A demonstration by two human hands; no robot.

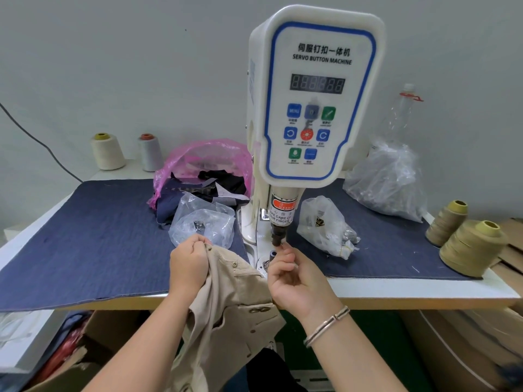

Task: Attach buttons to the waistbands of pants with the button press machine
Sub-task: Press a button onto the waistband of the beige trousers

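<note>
At the table's near edge, the left hand (189, 267) grips a bunched fold of the beige pants (226, 301), which hang over that edge with the waistband lying on the surface beside the machine's base. The right hand (291, 275), fingers curled, reaches its fingertips (285, 246) up to the black punch (278, 236) of the button press machine (314, 94); whether they pinch a button I cannot tell. Clear bags (202, 224) flank the machine on the blue denim mat (85, 236). Thread cones (107, 151) stand at the far left corner.

Plain grey wall (113, 52), white table (396, 290) with dark blue cloth (85, 236), cardboard boxes (93, 335) beneath
</note>
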